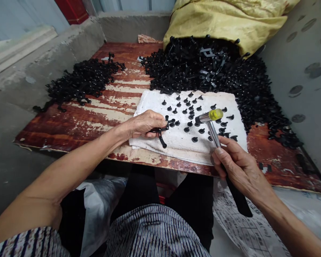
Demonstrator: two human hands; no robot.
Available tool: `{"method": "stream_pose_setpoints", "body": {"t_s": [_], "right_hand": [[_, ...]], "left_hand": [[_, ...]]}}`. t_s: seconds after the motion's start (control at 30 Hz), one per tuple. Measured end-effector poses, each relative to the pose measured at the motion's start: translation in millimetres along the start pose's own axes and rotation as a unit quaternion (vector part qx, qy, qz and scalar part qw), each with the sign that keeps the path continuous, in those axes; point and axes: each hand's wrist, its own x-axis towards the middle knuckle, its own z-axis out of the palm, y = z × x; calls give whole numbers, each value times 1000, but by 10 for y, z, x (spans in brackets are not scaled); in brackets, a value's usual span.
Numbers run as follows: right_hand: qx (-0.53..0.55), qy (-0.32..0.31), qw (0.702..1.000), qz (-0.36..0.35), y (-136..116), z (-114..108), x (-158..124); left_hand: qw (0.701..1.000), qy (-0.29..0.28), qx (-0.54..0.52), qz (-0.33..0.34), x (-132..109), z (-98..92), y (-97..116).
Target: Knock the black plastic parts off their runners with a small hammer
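Presently, a black plastic piece [160, 132] is pinched in the grip of the left hand [143, 124] at the near left edge of a white pad [176, 146] on the surface [91, 121]. A small hammer [212, 120] is clasped in the closed grip of the right hand [235, 166], its head over the pad.

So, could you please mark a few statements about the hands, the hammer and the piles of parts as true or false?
1. The right hand holds a hammer with a yellow tip on its head. True.
2. The left hand is empty. False: it grips a black part on the white pad.
3. The larger pile of black parts lies on the person's left. False: it lies on the right, below the yellow sack; the smaller pile is on the left.
4. Small black pieces lie scattered on the white pad. True.
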Motion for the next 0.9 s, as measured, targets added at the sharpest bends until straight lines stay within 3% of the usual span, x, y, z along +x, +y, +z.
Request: {"method": "stream_pose_setpoints", "body": {"t_s": [0.77, 0.9], "right_hand": [[20, -5, 1000, 10, 73, -13, -5], [-43, -17, 999, 7, 44, -14, -11]], "left_hand": [[1000, 13, 12, -11, 3, 16, 23], [999, 19, 36, -9, 19, 13, 43]]}}
